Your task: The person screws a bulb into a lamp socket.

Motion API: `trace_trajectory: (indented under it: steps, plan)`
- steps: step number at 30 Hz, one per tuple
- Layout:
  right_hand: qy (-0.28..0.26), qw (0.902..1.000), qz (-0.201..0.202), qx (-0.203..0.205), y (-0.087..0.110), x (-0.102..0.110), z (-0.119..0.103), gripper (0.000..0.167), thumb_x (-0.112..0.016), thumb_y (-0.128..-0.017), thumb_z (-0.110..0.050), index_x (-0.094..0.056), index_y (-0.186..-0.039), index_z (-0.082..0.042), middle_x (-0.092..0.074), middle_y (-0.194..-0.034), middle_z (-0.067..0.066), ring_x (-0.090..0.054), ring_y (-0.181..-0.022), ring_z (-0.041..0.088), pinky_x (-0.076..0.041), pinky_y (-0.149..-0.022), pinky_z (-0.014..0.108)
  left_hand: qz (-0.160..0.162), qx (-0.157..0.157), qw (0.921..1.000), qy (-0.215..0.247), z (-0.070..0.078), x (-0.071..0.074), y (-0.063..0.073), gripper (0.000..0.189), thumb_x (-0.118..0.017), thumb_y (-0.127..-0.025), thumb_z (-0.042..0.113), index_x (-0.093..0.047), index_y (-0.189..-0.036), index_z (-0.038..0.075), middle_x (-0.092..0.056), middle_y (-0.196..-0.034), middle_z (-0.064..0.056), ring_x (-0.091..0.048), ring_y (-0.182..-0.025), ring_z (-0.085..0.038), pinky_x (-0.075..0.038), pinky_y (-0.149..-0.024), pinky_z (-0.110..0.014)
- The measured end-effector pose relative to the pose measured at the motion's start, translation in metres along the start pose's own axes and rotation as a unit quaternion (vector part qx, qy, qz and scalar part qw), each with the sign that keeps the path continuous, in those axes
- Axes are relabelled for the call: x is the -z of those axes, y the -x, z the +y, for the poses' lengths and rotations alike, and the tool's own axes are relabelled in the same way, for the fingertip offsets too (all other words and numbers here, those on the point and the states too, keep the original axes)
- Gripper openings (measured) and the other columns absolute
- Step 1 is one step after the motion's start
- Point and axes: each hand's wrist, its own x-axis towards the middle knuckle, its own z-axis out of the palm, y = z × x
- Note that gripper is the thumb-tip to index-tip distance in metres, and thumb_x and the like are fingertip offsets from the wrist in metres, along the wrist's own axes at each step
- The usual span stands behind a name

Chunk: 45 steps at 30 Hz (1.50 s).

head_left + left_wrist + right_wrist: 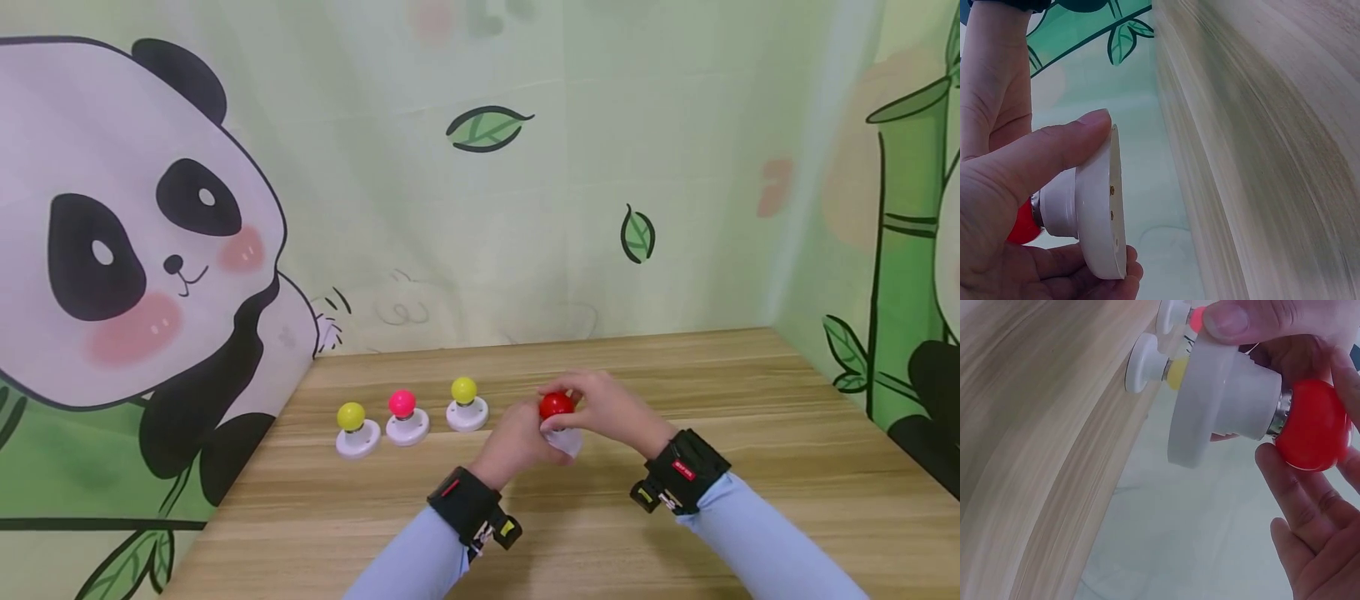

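Note:
A round red light bulb [556, 405] sits in a white lamp socket [1200, 406], its metal screw collar partly showing between them. My left hand [517, 442] grips the socket by its wide round base, thumb on one side of the rim and fingers on the other. In the left wrist view the base's underside, with small screws, faces the wooden table and stands off it. From the right, my right hand [611, 408] holds the red bulb between thumb and fingertips. The right wrist view shows its fingers [1300, 506] curved along the glass.
Left of my hands, on the wooden table [675, 517], stand three more white sockets with bulbs: a yellow bulb [351, 417], a pink bulb [402, 404] and another yellow bulb [464, 390]. A printed cloth [375, 208] with pandas and leaves hangs behind the table.

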Motion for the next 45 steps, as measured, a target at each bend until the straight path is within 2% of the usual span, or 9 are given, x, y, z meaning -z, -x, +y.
trace_trajectory:
  steps: [10,14,16,19,22,25,32,39,45]
  plan:
    - [0.024,0.9996,0.012,0.001,0.0,-0.003,-0.001,0.05,-0.082,-0.073,-0.04,-0.07,-0.114,-0.014,-0.07,-0.104,-0.001,-0.062,-0.085,0.013,-0.056,-0.074,0.032,-0.002,0.005,1.0,0.007,-0.002,0.0,0.0,0.065,-0.089,-0.066,0.019,-0.059,-0.123,0.012,-0.066,-0.116,-0.003,-0.061,-0.1,-0.018,-0.051,-0.091,-0.032]
    - [0.004,0.9998,-0.004,0.02,0.002,0.001,0.0,0.057,-0.074,-0.082,-0.045,-0.06,-0.131,-0.02,-0.06,-0.132,0.003,-0.058,-0.115,0.023,-0.052,-0.092,0.044,0.002,0.011,0.9999,-0.002,-0.001,0.0,0.0,0.063,-0.09,-0.066,0.02,-0.06,-0.121,0.01,-0.067,-0.113,-0.004,-0.061,-0.096,-0.018,-0.052,-0.089,-0.033]
    - [-0.034,0.9983,-0.031,0.035,0.003,0.004,0.001,0.057,-0.068,-0.089,-0.038,-0.051,-0.141,-0.022,-0.046,-0.148,0.004,-0.045,-0.134,0.028,-0.042,-0.103,0.052,0.003,0.015,0.9999,-0.009,0.0,0.001,0.0,0.062,-0.09,-0.066,0.021,-0.06,-0.12,0.009,-0.067,-0.111,-0.004,-0.061,-0.094,-0.018,-0.051,-0.088,-0.034]
    - [-0.093,0.9909,-0.084,0.049,0.003,0.01,0.003,0.055,-0.059,-0.096,-0.022,-0.041,-0.147,-0.018,-0.03,-0.158,0.005,-0.027,-0.145,0.03,-0.029,-0.111,0.055,0.004,0.015,0.9998,-0.014,0.001,0.002,-0.001,0.064,-0.09,-0.066,0.021,-0.059,-0.121,0.008,-0.068,-0.111,-0.004,-0.061,-0.095,-0.018,-0.051,-0.089,-0.035]
    - [-0.115,0.9847,-0.123,0.047,0.003,0.012,0.005,0.051,-0.054,-0.098,-0.014,-0.041,-0.147,-0.015,-0.03,-0.157,0.005,-0.027,-0.145,0.028,-0.028,-0.113,0.051,0.005,0.015,0.9997,-0.019,0.002,0.003,0.0,0.068,-0.09,-0.066,0.022,-0.058,-0.124,0.009,-0.068,-0.113,-0.005,-0.062,-0.097,-0.019,-0.05,-0.091,-0.036]
    - [-0.108,0.9836,-0.137,0.045,0.003,0.012,0.006,0.049,-0.053,-0.098,-0.01,-0.043,-0.146,-0.016,-0.032,-0.156,0.005,-0.03,-0.143,0.027,-0.03,-0.112,0.048,0.007,0.013,0.9995,-0.026,0.004,0.004,0.0,0.071,-0.09,-0.065,0.022,-0.057,-0.126,0.008,-0.068,-0.114,-0.006,-0.062,-0.098,-0.02,-0.051,-0.09,-0.036]
    - [-0.098,0.9853,-0.129,0.053,0.003,0.011,0.007,0.05,-0.053,-0.097,-0.006,-0.045,-0.145,-0.018,-0.035,-0.155,0.004,-0.033,-0.142,0.027,-0.032,-0.111,0.047,0.008,0.015,0.9995,-0.029,0.003,0.004,0.0,0.073,-0.091,-0.064,0.022,-0.056,-0.126,0.007,-0.067,-0.115,-0.007,-0.062,-0.098,-0.021,-0.051,-0.09,-0.036]
    - [-0.092,0.9862,-0.119,0.07,0.002,0.008,0.008,0.046,-0.055,-0.096,-0.005,-0.05,-0.141,-0.011,-0.043,-0.15,0.009,-0.04,-0.138,0.03,-0.035,-0.109,0.048,0.009,0.018,0.9995,-0.025,0.0,0.003,0.001,0.071,-0.09,-0.065,0.021,-0.056,-0.126,0.007,-0.067,-0.115,-0.008,-0.062,-0.097,-0.02,-0.051,-0.09,-0.035]
    - [-0.068,0.9928,-0.087,0.047,0.002,0.007,0.004,0.042,-0.062,-0.094,-0.018,-0.057,-0.134,-0.009,-0.058,-0.136,0.01,-0.054,-0.125,0.03,-0.044,-0.102,0.047,0.004,0.014,0.9999,-0.002,0.0,0.003,0.002,0.07,-0.09,-0.066,0.02,-0.056,-0.126,0.008,-0.066,-0.117,-0.006,-0.061,-0.101,-0.02,-0.05,-0.093,-0.035]
